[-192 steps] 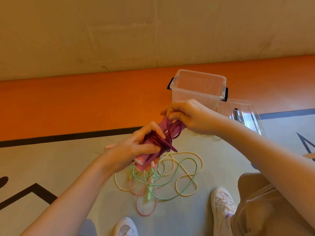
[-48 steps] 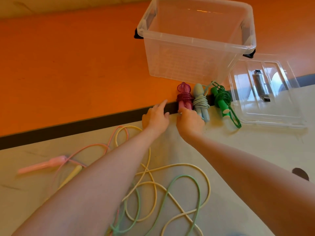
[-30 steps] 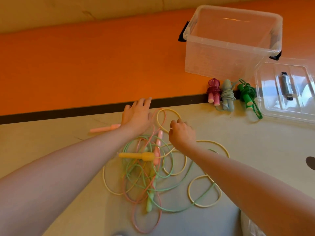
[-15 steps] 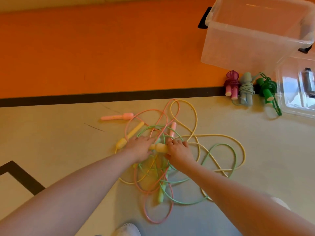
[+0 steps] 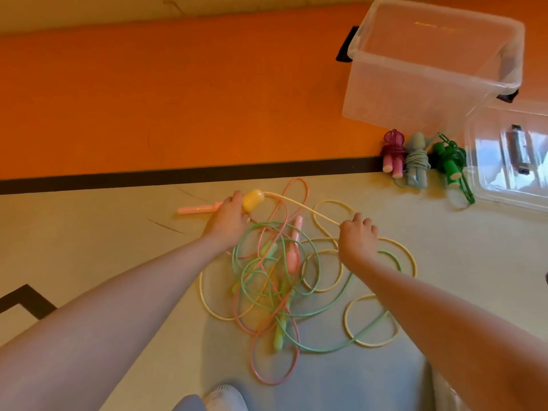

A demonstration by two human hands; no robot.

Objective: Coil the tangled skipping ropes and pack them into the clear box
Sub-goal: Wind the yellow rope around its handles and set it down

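A tangle of yellow, pale green and pink skipping ropes [image 5: 275,280] lies on the floor in front of me. My left hand [image 5: 228,222] grips a yellow handle [image 5: 253,200], lifted above the pile. My right hand [image 5: 357,237] pinches the yellow cord [image 5: 302,207] stretched taut from that handle. Three coiled ropes lie by the clear box [image 5: 430,72]: a dark pink one [image 5: 393,154], a grey-blue one [image 5: 416,160] and a green one [image 5: 450,164]. A pink handle [image 5: 197,209] lies left of my left hand.
The box's clear lid [image 5: 510,161] lies on the floor at the right, with a dark small object on it. A black line [image 5: 178,178] divides the orange floor from the beige floor. My white shoe [image 5: 225,398] shows at the bottom edge.
Both hands reached into the tangle. My left hand has lifted the yellow handle up and left, and my right hand has moved right along its cord, pulling it taut.
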